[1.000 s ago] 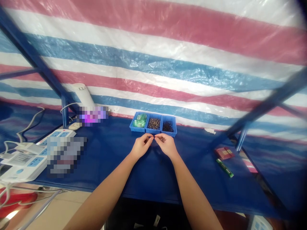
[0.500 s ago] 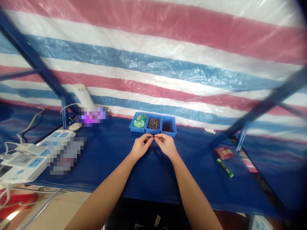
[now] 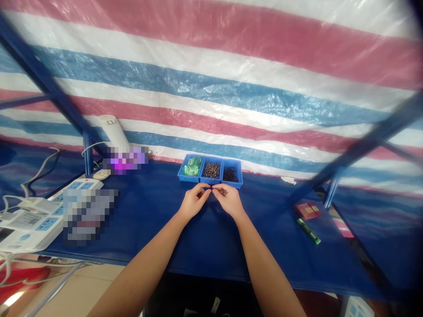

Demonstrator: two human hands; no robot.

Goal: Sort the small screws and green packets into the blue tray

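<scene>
My left hand [image 3: 194,202] and my right hand [image 3: 228,200] meet fingertip to fingertip above the blue table, just in front of three joined blue bins. Both are closed in a pinch, and whatever lies between the tips is too small to name. The left bin [image 3: 182,175] holds green-and-white packets [image 3: 191,167]. In the middle bin [image 3: 210,180] lies a heap of small brass-and-dark metal pieces [image 3: 211,170]. Dark, thin pieces that look like screws [image 3: 231,174] fill part of the right bin [image 3: 241,180].
A white power strip [image 3: 49,224] with plugs and cables covers the table's left side. Behind it stands a white cylinder [image 3: 115,134]. At right lie a red box [image 3: 308,211] and a green tube-like pack [image 3: 308,231]. Blue frame bars [image 3: 360,145] slant at both sides before a striped sheet.
Almost nothing differs. Both hands keep their pinch at the same spot, and the whole view has shifted very slightly.
</scene>
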